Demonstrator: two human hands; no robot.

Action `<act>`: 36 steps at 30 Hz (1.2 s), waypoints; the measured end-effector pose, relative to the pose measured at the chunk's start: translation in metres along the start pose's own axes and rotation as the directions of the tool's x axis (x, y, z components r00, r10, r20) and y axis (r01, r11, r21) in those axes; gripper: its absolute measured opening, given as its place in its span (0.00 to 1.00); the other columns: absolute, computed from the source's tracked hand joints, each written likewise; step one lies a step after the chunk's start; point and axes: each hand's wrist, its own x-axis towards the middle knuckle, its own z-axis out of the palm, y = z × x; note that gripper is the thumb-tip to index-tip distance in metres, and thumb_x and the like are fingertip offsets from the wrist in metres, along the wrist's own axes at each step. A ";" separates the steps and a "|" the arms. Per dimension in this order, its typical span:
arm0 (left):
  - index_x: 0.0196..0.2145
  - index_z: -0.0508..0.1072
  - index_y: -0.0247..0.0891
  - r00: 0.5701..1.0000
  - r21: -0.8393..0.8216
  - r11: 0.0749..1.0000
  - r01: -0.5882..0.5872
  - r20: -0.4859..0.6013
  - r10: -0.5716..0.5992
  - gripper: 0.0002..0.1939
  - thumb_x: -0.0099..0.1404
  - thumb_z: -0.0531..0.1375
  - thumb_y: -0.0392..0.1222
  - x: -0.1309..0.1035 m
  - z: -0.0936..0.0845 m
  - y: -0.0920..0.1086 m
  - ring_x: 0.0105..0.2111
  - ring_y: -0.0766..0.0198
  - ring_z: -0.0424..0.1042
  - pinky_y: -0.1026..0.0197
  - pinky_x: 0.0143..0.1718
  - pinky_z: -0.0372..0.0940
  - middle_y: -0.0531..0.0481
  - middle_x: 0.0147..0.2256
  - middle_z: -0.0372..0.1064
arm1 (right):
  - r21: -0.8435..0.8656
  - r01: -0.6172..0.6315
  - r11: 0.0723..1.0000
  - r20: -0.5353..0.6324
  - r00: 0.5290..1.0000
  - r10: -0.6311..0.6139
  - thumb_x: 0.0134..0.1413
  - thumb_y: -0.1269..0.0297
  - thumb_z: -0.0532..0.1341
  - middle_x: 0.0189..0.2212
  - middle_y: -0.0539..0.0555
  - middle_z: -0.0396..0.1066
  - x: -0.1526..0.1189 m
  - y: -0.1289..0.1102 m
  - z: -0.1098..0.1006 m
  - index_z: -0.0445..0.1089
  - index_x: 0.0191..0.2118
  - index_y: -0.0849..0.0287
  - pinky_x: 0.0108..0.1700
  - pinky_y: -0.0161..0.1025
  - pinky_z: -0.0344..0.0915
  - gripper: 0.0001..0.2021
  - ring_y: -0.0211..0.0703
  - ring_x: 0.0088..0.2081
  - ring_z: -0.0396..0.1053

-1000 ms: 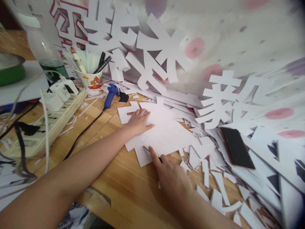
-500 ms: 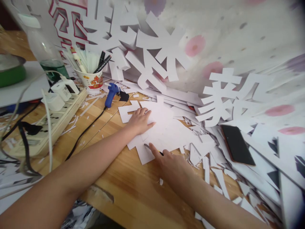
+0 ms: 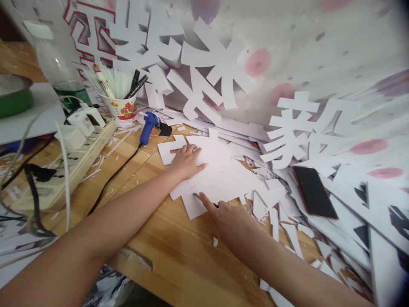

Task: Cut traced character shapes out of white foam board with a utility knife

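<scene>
A white foam-board-like sheet (image 3: 220, 172) with a stepped, cut outline lies flat on the wooden table. Pressed on its left part is my left hand (image 3: 187, 163), palm down with fingers spread. My right hand (image 3: 228, 217) is closed around a craft knife (image 3: 197, 196), its index finger stretched along the top. The knife's thin dark blade touches the sheet near its lower edge, below my left hand. Most of the knife's handle is hidden in my grip.
A blue glue gun (image 3: 148, 128) lies behind my left hand, its cord running forward. At left are a power strip (image 3: 68, 166), a paper cup of pens (image 3: 123, 106) and a bottle (image 3: 56, 64). White cut-out characters (image 3: 220, 72) lean behind. Offcuts (image 3: 294, 238) and a phone (image 3: 315, 192) are at right.
The view has shifted very slightly, so everything sits a little further left. Both hands and the knife hold nearly the same place on the sheet.
</scene>
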 end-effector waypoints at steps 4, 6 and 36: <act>0.52 0.58 0.38 1.000 0.010 1.000 -0.002 -0.007 0.002 0.28 0.59 0.50 0.58 0.000 0.000 0.000 0.49 0.52 0.54 0.54 0.50 0.50 0.44 0.51 0.55 | -0.044 0.019 0.999 0.013 1.000 -0.018 0.46 0.73 0.58 0.31 0.57 0.70 -0.002 0.000 -0.003 0.35 0.63 0.57 0.23 0.32 0.57 0.41 0.39 0.25 0.69; 0.52 0.58 0.39 1.000 0.008 1.000 -0.001 -0.006 0.001 0.28 0.59 0.50 0.58 0.000 0.000 0.000 0.49 0.52 0.54 0.54 0.50 0.50 0.45 0.51 0.55 | -0.055 0.030 0.998 0.007 1.000 -0.030 0.45 0.73 0.59 0.31 0.57 0.70 -0.003 0.000 -0.003 0.35 0.63 0.58 0.23 0.32 0.56 0.42 0.40 0.26 0.69; 0.51 0.59 0.38 0.999 -0.010 1.000 -0.026 -0.020 0.026 0.27 0.59 0.50 0.58 -0.001 0.000 -0.002 0.49 0.52 0.54 0.53 0.50 0.50 0.44 0.51 0.55 | -0.060 0.067 0.996 0.036 0.997 -0.065 0.41 0.79 0.56 0.34 0.58 0.70 -0.009 0.006 0.001 0.35 0.63 0.61 0.21 0.33 0.53 0.43 0.40 0.27 0.69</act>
